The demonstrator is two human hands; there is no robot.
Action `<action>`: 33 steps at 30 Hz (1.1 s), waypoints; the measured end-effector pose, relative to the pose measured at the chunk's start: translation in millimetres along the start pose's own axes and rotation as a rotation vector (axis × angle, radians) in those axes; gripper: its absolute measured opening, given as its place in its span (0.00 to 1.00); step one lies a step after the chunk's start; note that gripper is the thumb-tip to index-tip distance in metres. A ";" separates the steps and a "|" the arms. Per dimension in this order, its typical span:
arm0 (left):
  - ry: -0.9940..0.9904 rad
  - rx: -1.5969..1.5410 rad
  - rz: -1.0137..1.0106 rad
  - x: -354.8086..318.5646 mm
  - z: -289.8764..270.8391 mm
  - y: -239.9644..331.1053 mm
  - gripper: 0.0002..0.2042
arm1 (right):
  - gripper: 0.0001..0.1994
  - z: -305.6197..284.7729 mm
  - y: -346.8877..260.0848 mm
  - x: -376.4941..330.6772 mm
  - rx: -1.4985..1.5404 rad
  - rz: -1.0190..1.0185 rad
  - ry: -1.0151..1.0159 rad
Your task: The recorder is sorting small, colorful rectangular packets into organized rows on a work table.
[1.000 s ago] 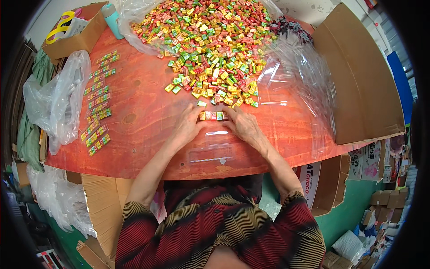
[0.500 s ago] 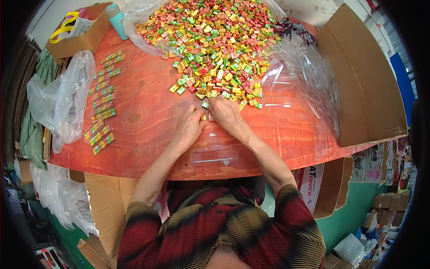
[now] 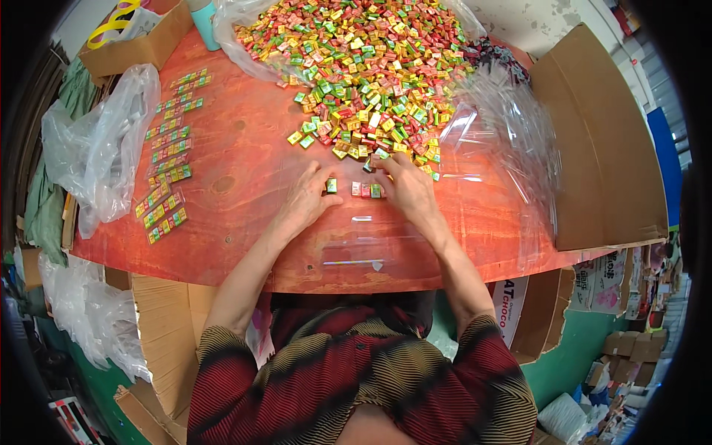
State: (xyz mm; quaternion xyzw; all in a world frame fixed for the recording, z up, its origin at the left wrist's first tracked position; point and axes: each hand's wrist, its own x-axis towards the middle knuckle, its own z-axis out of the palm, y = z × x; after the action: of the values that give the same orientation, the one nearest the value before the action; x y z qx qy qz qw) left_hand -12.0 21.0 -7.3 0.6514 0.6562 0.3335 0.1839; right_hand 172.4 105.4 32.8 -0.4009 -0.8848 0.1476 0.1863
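My left hand (image 3: 302,199) has its thumb and forefinger around a small green-and-yellow wrapped block (image 3: 331,185), candy-like in size. To its right on the red table (image 3: 252,256), a short row of similar pink and green blocks (image 3: 366,190) lies side by side. My right hand (image 3: 409,191) curves over the right end of this row. Its fingertips pinch a dark-green block (image 3: 368,165) at the near edge of a large pile of yellow, red and green blocks (image 3: 371,74).
Finished-looking strips of blocks (image 3: 169,152) lie in a column at the left, beside a clear plastic bag (image 3: 111,148). Clear plastic sleeves (image 3: 512,126) are heaped at the right before a cardboard flap (image 3: 601,141). A cardboard box (image 3: 141,48) and teal bottle (image 3: 203,22) stand far left.
My hands have moved apart from where they met. The short row of blocks now shows between them. The whole view has shifted slightly.
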 end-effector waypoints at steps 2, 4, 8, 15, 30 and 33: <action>-0.012 0.001 0.015 2.6 0.9 2.2 0.24 | 0.09 1.1 13.2 -10.1 0.044 -0.080 0.013; -0.030 0.002 0.040 6.0 4.6 4.5 0.24 | 0.15 8.1 25.3 -19.4 0.074 -0.196 -0.086; -0.040 0.036 0.050 5.1 12.5 6.0 0.22 | 0.18 15.7 30.1 -23.7 0.093 -0.141 -0.101; -0.059 0.060 0.080 10.1 21.3 14.3 0.20 | 0.19 14.1 30.5 -27.2 0.198 -0.057 -0.129; 0.073 0.098 0.123 15.3 30.3 24.9 0.13 | 0.17 16.4 23.5 -26.6 0.182 -0.153 -0.013; 0.023 0.070 -0.022 3.6 24.2 50.9 0.12 | 0.15 0.7 18.9 -35.7 0.203 -0.134 -0.028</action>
State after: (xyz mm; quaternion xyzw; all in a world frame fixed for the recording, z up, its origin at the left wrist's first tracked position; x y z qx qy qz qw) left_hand 41.3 25.6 10.6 0.6463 0.6768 0.3156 0.1573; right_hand 206.1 90.0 16.9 -0.3176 -0.8926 0.2293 0.2231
